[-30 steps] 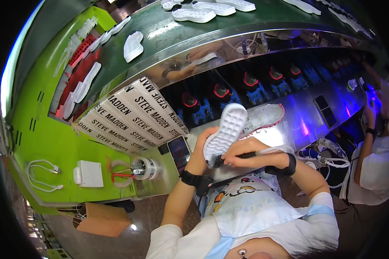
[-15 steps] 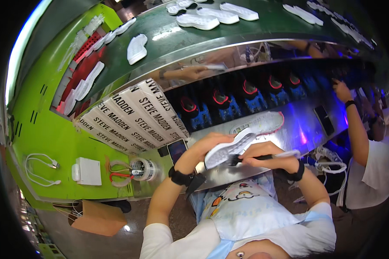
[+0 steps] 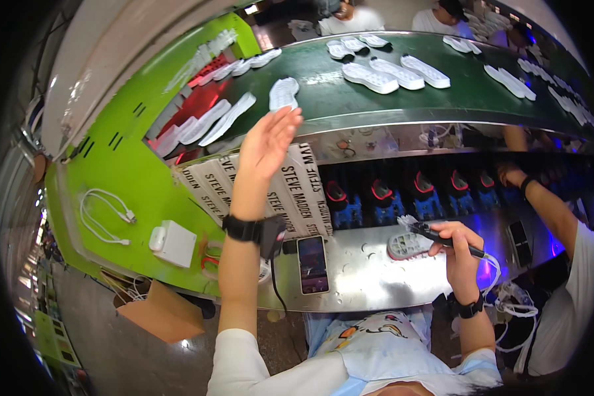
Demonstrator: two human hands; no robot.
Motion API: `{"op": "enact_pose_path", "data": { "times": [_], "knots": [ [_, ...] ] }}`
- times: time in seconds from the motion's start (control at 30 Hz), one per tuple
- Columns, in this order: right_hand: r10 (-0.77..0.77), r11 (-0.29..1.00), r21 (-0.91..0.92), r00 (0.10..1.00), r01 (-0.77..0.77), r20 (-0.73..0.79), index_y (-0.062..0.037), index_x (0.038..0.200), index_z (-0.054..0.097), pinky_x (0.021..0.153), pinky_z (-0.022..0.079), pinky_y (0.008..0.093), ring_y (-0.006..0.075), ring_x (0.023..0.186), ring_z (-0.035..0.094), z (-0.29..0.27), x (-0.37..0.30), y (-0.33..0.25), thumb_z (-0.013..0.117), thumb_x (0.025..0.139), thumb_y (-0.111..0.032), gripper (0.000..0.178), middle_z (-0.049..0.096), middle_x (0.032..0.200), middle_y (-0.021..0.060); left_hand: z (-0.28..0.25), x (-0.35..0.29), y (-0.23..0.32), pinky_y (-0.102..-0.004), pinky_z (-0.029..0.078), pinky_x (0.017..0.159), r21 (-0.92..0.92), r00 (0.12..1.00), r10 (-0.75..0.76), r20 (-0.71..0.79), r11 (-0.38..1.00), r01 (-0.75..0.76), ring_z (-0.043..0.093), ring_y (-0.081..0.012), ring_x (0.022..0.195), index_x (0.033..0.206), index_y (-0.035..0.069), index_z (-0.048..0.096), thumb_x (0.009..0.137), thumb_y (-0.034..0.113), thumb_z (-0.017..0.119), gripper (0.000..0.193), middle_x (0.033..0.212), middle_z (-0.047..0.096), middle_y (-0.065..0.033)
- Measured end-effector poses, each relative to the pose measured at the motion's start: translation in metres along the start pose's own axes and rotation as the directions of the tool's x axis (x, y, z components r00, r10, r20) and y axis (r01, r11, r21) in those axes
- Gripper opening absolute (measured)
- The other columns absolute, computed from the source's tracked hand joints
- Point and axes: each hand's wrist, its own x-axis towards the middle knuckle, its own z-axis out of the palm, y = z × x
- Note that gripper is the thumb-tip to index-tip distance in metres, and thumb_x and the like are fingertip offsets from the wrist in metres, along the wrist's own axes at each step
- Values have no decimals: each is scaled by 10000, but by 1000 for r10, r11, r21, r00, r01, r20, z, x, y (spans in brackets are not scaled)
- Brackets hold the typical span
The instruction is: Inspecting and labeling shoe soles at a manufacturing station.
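Observation:
My left hand [image 3: 269,142] reaches out over the bench with its fingers extended and holds nothing. Its fingertips are at the near end of a white shoe sole [image 3: 284,93] on the green conveyor belt; whether they touch it I cannot tell. My right hand [image 3: 459,245] grips a brush [image 3: 435,233] with a black handle, pale bristles and a white hose or cord at its back end. Just under the bristles, a greyish sole-shaped piece [image 3: 406,245] with a pinkish rim is on the metal worktop [image 3: 360,270], partly covered by brush and hand.
White soles [image 3: 369,78] line the belt [image 3: 310,59]; more [image 3: 228,119] lie at its red-lit left end. A printed carton [image 3: 290,191] and a phone [image 3: 312,264] stand near my left forearm. Dark shoes [image 3: 422,188] fill the shelf. A co-worker's arm [image 3: 551,204] reaches in at right.
The white sole has left my left hand, which moved forward to the belt; one more sole lies at the belt's left end. My right hand moved right with the brush. The view shifted.

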Motion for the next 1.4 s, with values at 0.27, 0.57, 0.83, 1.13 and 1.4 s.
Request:
{"op": "enact_pose_path", "data": {
  "times": [0.27, 0.57, 0.83, 1.13, 1.4],
  "knots": [
    [43, 997, 61, 996, -38, -75, 5, 1072, 570, 686, 532, 276, 175, 835, 613, 11, -17, 2, 590, 819, 50, 259, 557, 1190, 177, -48, 82, 88, -405, 530, 749, 732, 811, 581, -68, -522, 437, 649, -293, 724, 783, -23, 633, 764, 297, 659, 321, 705, 636, -138],
    [192, 981, 72, 959, -180, -208, 1, 1115, 553, 720, 484, 243, 121, 792, 576, -26, -19, 1, 549, 841, 26, 275, 580, 1142, 120, -64, -57, 148, -281, 449, 532, 967, 713, 700, -28, -160, 195, 535, -114, 586, 739, 20, 546, 793, 90, 623, 117, 682, 571, -39],
    [226, 967, 173, 944, -187, -239, 3, 1133, 544, 693, 481, 233, 97, 778, 568, -13, -21, -8, 536, 850, -4, 283, 599, 1075, 84, -48, -52, 134, -327, 441, 610, 914, 527, 810, 257, -381, 141, 547, -147, 653, 808, -3, 543, 783, 104, 620, 135, 702, 572, -51],
    [491, 851, 243, 870, -465, -54, 7, 1087, 574, 661, 484, 239, 112, 733, 577, 27, -40, 3, 576, 783, -5, 305, 651, 1007, 96, -33, -137, -194, -468, 502, 886, -122, 969, -221, -113, 971, 207, 587, -334, 1066, 1354, -26, 381, 784, 217, 475, 627, 1233, 552, -229],
    [134, 873, -487, 977, -36, 166, 3, 991, 666, 789, 501, 266, 149, 892, 636, 31, -71, 61, 656, 800, 7, 191, 678, 990, 99, -67, -148, -336, -370, 491, 917, -462, 917, -382, -110, 837, 293, 587, -249, 1081, 1257, 76, 516, 982, 436, 353, 481, 1210, 590, -112]
  ]
}}
